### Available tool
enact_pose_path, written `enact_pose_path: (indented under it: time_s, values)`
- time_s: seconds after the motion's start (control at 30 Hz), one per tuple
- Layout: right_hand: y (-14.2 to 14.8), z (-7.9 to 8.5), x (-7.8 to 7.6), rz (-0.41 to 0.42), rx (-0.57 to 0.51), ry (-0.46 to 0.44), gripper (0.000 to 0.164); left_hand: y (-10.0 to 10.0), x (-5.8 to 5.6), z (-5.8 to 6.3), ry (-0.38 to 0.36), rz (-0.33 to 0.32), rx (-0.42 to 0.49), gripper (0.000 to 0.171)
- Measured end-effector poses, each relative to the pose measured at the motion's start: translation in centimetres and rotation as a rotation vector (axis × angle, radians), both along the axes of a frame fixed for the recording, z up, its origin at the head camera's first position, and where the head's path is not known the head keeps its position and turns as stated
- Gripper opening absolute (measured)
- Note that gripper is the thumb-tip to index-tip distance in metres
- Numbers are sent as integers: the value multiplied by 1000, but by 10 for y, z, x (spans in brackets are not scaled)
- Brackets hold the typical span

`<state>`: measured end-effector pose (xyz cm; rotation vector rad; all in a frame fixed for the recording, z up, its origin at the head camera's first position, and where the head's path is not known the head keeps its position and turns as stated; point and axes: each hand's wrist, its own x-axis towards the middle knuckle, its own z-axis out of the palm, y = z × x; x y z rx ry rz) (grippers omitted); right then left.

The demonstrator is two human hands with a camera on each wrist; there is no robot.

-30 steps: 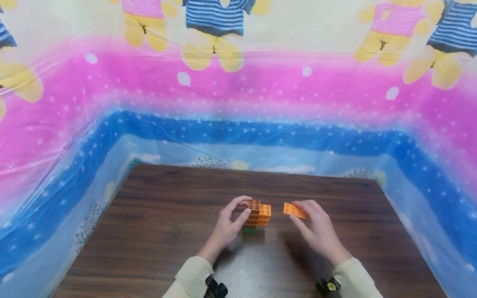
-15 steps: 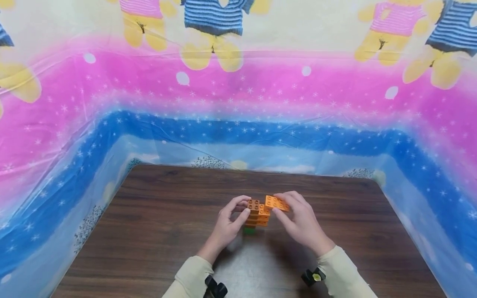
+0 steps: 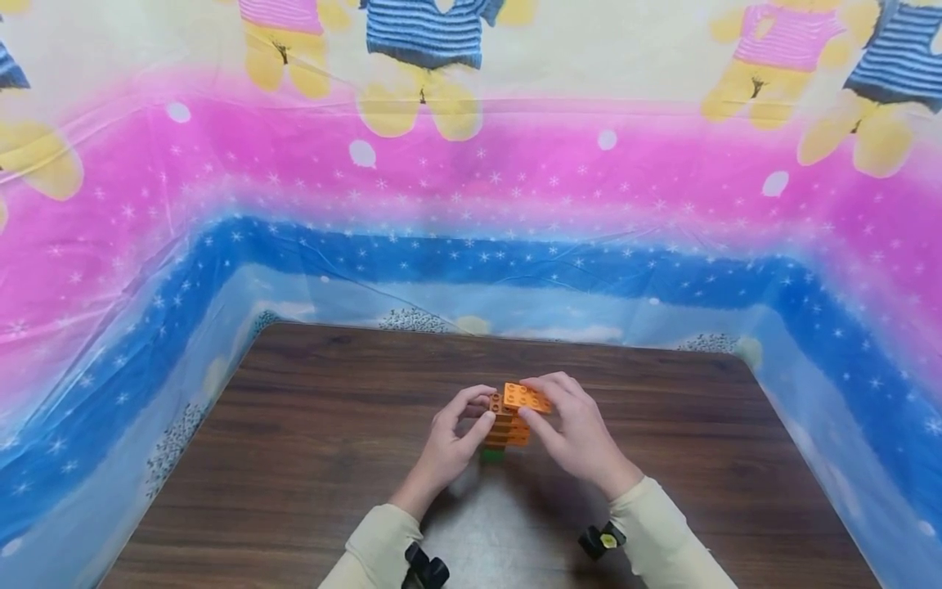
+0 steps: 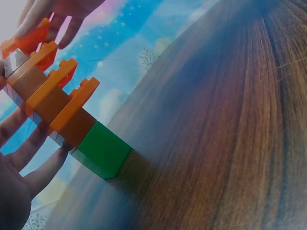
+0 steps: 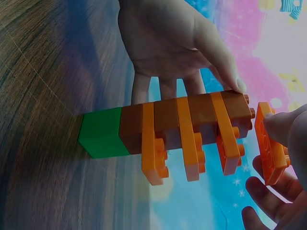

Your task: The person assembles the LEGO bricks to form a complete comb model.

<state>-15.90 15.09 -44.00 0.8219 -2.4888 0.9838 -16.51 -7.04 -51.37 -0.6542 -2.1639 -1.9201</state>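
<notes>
A tower of building blocks stands upright on the table, with a green block (image 5: 103,134) at its foot. Above it, brown blocks (image 5: 201,110) alternate with 3 thin orange plates (image 5: 148,143) that jut out toward the right hand. My left hand (image 3: 450,432) grips the tower from the left, thumb on the near side by the top brown block, fingers behind. Between thumb and fingers, my right hand (image 3: 581,438) pinches another studded orange plate (image 3: 526,397). In the right wrist view a small gap shows between this plate and the tower's top studs.
The dark wood-grain table (image 3: 331,384) extends around the tower on all sides. A printed cloth (image 3: 456,188) in pink and blue hangs behind and along both sides of it. Black wrist cameras (image 3: 425,566) sit at the cuffs.
My right hand has moved left with the orange plate, from beside the tower to over its top. My left hand stays in place on the tower.
</notes>
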Motion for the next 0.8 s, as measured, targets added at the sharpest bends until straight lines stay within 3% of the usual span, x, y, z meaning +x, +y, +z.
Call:
enact_pose_path:
  time_s: [0.8]
  values:
    - [-8, -2, -6, 37, 51, -25, 39, 0, 2, 3, -23, 8, -26, 38]
